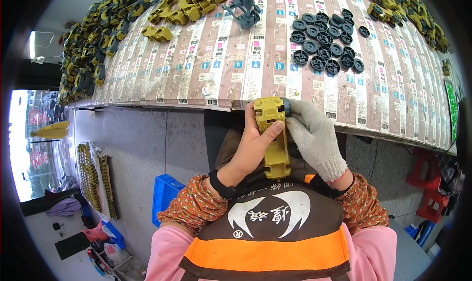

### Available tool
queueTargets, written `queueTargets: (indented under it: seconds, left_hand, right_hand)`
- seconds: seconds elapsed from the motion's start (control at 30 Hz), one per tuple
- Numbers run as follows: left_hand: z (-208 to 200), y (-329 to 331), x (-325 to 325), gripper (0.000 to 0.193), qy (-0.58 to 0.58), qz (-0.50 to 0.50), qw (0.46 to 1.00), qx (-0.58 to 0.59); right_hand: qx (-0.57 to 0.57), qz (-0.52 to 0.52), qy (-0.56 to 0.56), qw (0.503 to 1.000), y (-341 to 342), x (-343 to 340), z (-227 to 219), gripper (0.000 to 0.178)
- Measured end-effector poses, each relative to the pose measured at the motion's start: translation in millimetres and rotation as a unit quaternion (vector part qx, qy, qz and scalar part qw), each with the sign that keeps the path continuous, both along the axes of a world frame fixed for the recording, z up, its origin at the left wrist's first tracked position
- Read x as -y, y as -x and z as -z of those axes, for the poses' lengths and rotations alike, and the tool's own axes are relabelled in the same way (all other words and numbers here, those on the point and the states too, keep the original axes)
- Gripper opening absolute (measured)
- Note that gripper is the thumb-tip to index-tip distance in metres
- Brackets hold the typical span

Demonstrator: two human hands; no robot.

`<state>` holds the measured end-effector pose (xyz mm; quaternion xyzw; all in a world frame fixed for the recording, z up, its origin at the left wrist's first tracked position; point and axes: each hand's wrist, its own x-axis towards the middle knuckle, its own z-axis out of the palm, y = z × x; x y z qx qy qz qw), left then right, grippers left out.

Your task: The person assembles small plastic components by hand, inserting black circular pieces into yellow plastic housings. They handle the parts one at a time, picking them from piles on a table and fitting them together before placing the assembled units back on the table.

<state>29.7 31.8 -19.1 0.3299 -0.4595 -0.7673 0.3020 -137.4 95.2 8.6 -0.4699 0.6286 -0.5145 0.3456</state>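
Just off the near table edge, my bare left hand [246, 153] is closed around a mustard-yellow plastic toy car body [278, 155], held lengthwise with the thumb across its middle. In a white knit glove, my right hand [317, 138] pinches a dark blue-grey toy wheel [286, 105] against the body's upper right side. The gloved fingers partly cover that wheel, so how far it is seated cannot be made out. Farther off on the table, a loose group of dark toy wheels [324, 38] lies to the right.
Patterned sheeting covers the worktable [196, 84]. Heaps of yellow-and-dark toy cars [110, 28] line its left side, with more toy cars [410, 8] at far right. Yellow bodies [189, 8] and dark frames [245, 15] lie at the back. Below stand a blue bin [166, 192] and red stools [432, 202].
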Motion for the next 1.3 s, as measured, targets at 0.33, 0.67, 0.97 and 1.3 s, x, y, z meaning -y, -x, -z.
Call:
queueTargets:
  seconds: [0.33, 0.67, 0.97, 1.3]
  left_hand:
    - [4, -14, 1, 0.073, 0.046, 0.144, 0.987, 0.058]
    - [0, -13, 0, 0.072, 0.042, 0.150, 0.987, 0.045]
    - [-19, -17, 28, 0.057, -0.106, -0.002, 0.994, -0.023]
    - [-17, -23, 37, 0.044, -0.107, -0.135, 0.982, -0.084]
  right_hand:
    - [-0.217, -0.047, -0.014, 0.975, 6, -15, -9, 0.026]
    - [-0.216, -0.095, -0.052, 0.970, 29, 3, -23, 0.014]
    - [-0.570, -0.015, 0.012, 0.822, 101, 114, -21, 0.018]
    - [-0.512, -0.071, 0.078, 0.853, 77, 96, -25, 0.015]
